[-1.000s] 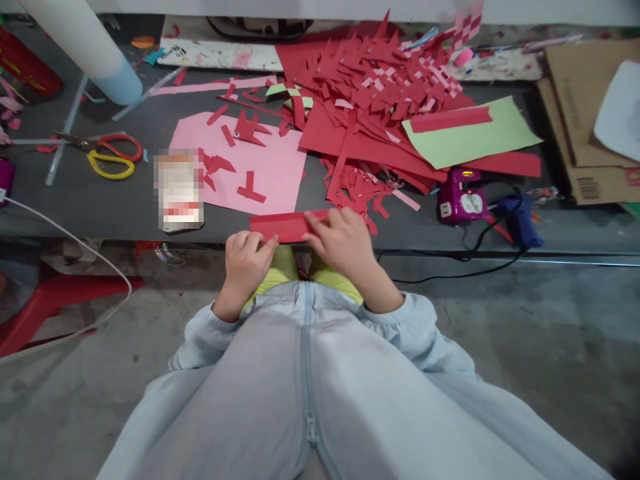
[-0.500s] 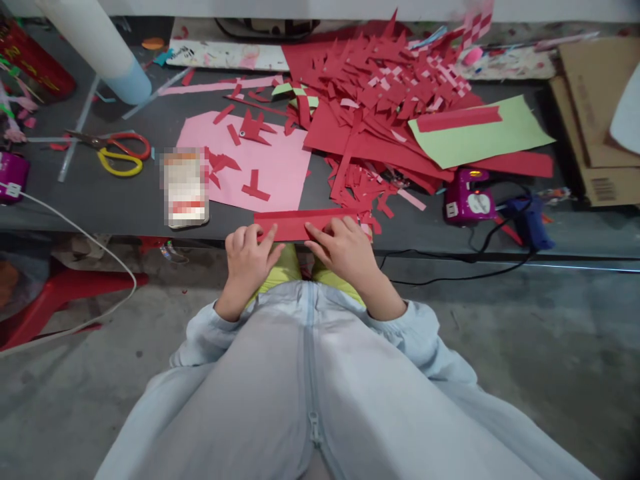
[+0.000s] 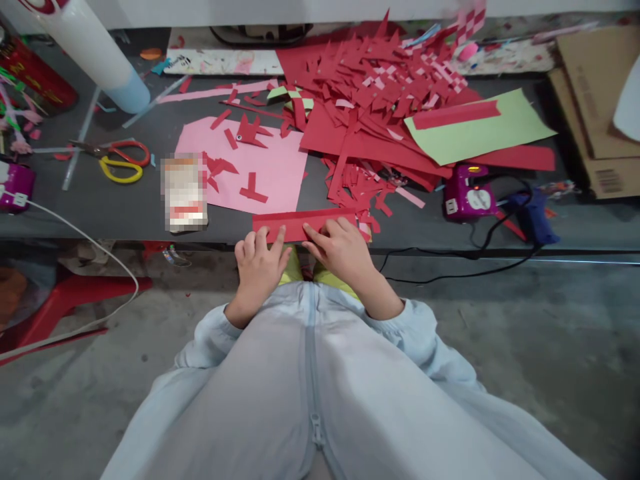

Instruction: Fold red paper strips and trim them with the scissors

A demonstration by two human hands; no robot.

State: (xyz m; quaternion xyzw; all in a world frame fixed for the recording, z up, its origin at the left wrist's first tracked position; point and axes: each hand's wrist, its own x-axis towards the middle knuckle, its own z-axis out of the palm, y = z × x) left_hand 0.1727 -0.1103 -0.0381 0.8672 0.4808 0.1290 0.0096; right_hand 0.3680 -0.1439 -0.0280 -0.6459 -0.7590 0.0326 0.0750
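A folded strip of red paper (image 3: 293, 228) lies along the table's front edge, a crease running lengthwise near its far side. On its left part rest the fingertips of my left hand (image 3: 263, 263), fingers apart and stretched out. My right hand (image 3: 343, 247) lies over the strip's right part with its fingers extended, pressing on the paper and hiding some of it. Just beyond is a pink sheet (image 3: 285, 163) with small red paper pieces and a red paper fish (image 3: 251, 131) on it.
Scissors (image 3: 123, 160) and a white bottle (image 3: 107, 67) lie to the left. Red paper cutouts (image 3: 375, 80) are heaped at the back, beside a green sheet (image 3: 520, 123). A purple box (image 3: 467, 197), a blue glue gun (image 3: 535, 217) and cardboard (image 3: 600, 100) are at right.
My left hand has slid right and slightly toward me along the red paper strip. My right hand stays nearly in place. The camera view has shifted a little.
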